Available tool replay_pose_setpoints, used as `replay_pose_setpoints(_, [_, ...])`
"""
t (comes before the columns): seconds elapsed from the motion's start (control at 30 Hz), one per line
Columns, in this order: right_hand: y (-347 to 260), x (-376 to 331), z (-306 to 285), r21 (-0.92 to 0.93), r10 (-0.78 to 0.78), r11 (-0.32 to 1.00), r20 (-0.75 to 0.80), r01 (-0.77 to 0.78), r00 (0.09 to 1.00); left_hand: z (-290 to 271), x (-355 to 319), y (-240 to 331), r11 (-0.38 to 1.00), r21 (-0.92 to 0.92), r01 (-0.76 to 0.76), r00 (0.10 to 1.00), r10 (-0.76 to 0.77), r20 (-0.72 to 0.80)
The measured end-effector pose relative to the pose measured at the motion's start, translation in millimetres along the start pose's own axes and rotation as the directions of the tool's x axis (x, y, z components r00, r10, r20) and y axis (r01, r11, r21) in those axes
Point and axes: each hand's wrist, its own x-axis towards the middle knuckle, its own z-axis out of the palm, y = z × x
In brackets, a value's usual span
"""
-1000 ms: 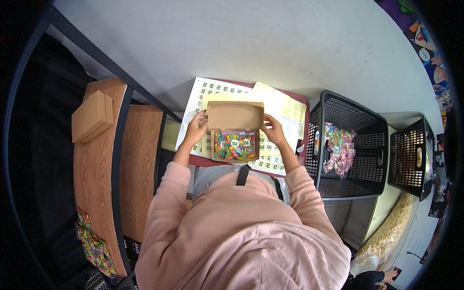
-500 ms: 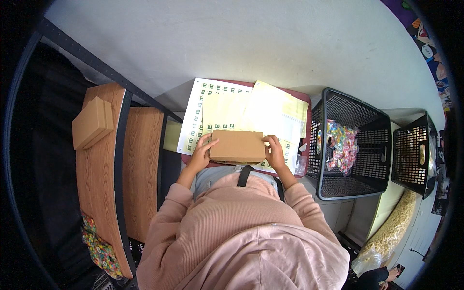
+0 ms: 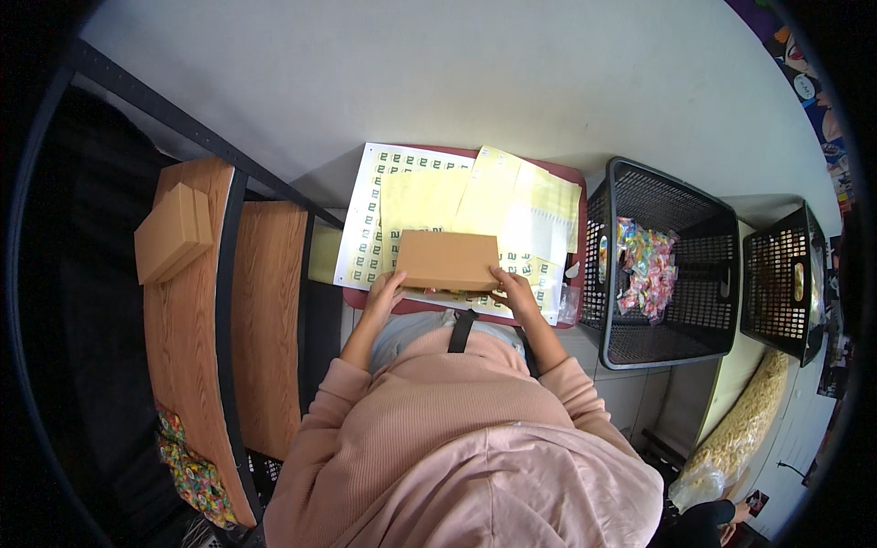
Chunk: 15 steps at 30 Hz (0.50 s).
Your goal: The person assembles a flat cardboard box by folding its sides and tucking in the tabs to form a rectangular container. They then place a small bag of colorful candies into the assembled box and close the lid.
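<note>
Item: flat brown cardboard box (image 3: 448,260), lid down, with a thin strip of coloured contents showing under its near edge. Position: centre of the scene, over sheets of printed labels (image 3: 370,215) and yellow backing sheets (image 3: 512,196) that lie on a dark red tray (image 3: 577,239), directly in front of the person. Long axis: left to right across the body, with the short sides facing the hands. Left hand (image 3: 384,294): at the near left corner of the box, fingers curled up against its edge and gripping it. Right hand (image 3: 513,290): at the near right corner, fingers likewise closed on the edge, thumb side toward the lid. Both hands are in contact and set almost evenly, so neither is clearly nearer; the box lies just far of both palms, held between them. Whether the box rests on the sheets or is raised slightly off them cannot be told. Adjacent items: large black mesh basket (image 3: 662,265) to the right, just beside the tray, holding bright wrapped sweets (image 3: 644,265); second, smaller black basket (image 3: 786,283) further right. To the left, well apart, a wooden shelf (image 3: 187,365) bears another closed brown box (image 3: 172,233) at its far end and a heap of coloured sweets (image 3: 187,470) at its near end.
</note>
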Motion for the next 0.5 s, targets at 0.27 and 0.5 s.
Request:
replay_pose_setpoints(0.27, [-11.7,17.2,-3.9,0.005,-0.169,0.985,-0.103,0.17,0.98,13.4,41.5,4.5,0.961,-0.275,0.007,1.0,-0.008,-0.004])
replay_pose_setpoints(0.5, [-9.7,35.9,-3.5,0.169,-0.036,0.984,-0.12,0.056,0.992,25.0,59.5,-1.8,0.918,-0.396,0.001,0.99,-0.057,-0.13])
